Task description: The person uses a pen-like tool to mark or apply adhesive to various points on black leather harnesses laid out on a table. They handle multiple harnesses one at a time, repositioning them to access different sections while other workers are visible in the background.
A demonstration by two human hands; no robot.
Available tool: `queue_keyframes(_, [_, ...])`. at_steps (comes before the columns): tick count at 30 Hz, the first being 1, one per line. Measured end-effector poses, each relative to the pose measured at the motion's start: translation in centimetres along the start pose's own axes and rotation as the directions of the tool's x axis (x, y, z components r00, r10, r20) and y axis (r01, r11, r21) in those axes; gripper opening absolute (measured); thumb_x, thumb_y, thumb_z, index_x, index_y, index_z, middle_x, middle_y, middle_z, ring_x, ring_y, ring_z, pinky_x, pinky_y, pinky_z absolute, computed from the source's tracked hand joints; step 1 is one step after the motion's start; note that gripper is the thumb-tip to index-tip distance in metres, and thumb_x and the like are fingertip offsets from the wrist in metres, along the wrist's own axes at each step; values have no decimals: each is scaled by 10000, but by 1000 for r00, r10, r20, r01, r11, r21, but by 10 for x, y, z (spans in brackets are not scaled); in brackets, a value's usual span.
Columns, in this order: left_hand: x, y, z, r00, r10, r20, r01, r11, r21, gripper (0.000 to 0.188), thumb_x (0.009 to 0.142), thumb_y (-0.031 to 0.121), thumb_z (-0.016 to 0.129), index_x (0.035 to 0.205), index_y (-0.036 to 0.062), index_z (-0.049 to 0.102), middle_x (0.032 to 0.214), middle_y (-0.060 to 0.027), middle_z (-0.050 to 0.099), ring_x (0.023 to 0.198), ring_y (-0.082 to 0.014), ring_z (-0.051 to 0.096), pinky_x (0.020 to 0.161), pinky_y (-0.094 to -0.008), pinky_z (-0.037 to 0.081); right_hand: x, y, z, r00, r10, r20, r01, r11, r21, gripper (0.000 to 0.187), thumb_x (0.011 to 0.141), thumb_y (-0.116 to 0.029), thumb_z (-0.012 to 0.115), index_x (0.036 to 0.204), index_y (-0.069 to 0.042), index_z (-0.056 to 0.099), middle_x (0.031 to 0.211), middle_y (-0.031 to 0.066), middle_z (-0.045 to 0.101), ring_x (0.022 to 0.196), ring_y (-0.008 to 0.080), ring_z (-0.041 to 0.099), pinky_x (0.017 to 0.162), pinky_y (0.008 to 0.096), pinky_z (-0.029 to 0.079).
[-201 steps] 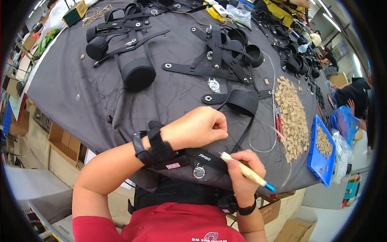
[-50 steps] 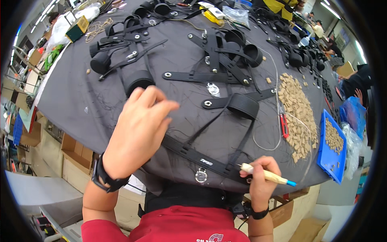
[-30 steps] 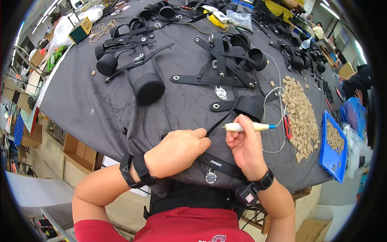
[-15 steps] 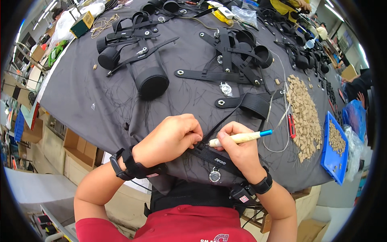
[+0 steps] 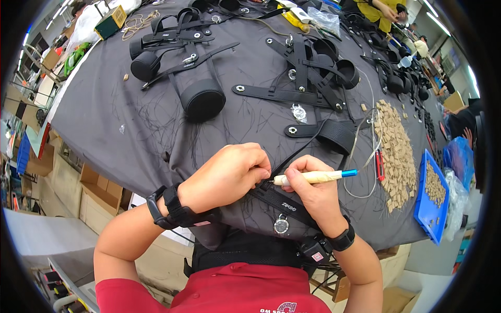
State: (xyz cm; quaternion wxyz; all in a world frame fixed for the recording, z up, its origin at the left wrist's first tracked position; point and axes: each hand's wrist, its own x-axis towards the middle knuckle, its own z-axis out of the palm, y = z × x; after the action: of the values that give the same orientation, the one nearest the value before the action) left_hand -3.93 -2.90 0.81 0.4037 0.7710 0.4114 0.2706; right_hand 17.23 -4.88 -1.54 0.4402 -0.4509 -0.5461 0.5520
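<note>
My left hand [image 5: 229,175] is closed in a pinch at the far left end of a black strap [image 5: 282,203]. What its fingertips hold is hidden. In my right hand [image 5: 315,195] is a cream pen-shaped tool [image 5: 313,177] with a blue rear end. Its thin tip points left, close to my left fingertips, where a narrower black strap [image 5: 297,154] meets the first one. A round metallic charm [image 5: 281,225] hangs by the strap's near edge. Beyond my hands lies a wide black cuff [image 5: 334,136] on a strap with a metal eyelet.
More black strap-and-cuff pieces [image 5: 203,99] cover the far table [image 5: 141,135]. To the right are a heap of small tan pieces [image 5: 394,156], a red cutter [image 5: 380,164], a pale looped cord [image 5: 360,195] and a blue tray [image 5: 436,221]. A person in yellow [image 5: 376,15] works at the far right.
The whole view has shifted slightly, moving the table and things a little right and up. Both hands stay at the same spot on the strap, grips unchanged. The far person's hands have moved.
</note>
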Motion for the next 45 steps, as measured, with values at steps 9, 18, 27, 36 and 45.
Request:
queue_keyframes(9, [1,-2,2,1000,-8,-5,8,1000,3,44,902,6,639,882,-31,626,812,-90,610,665,-150,659,609,-280,522,1,-2,1,1000,13,-18,-13,1000,-23,119,917,-101,675,869,5,650,755,37,696,655,42,612,576,191,470])
queue_keyframes(18, [2,-2,2,1000,-17,-5,17,1000,-6,45,903,7,642,882,-31,627,809,-88,609,663,-143,657,607,-276,524,1,-2,0,1000,7,-12,-7,1000,-12,138,919,-121,688,877,5,652,761,43,703,656,46,618,576,189,473])
queue_keyframes(27, [1,0,0,994,-110,-18,104,976,-191,56,922,0,628,885,-43,626,827,-60,606,696,-111,649,617,-254,529,1,-1,-2,997,46,-57,-41,995,88,133,929,-113,676,895,12,643,779,59,701,662,61,637,586,197,511])
queue_keyframes(36, [3,2,-3,985,-171,20,170,953,-251,70,938,-8,609,887,-53,621,852,-49,599,711,-90,635,637,-233,533,2,-1,-1,1000,26,-8,-26,999,46,126,924,-107,677,879,6,643,771,49,696,656,54,625,593,194,506])
queue_keyframes(45, [0,-7,-17,984,-98,-150,51,955,-291,62,918,-14,609,962,-45,639,1002,-97,615,835,-169,652,734,-291,531,2,-4,-5,995,5,-103,17,978,209,115,937,-100,650,900,7,626,786,71,687,664,106,660,601,243,549])
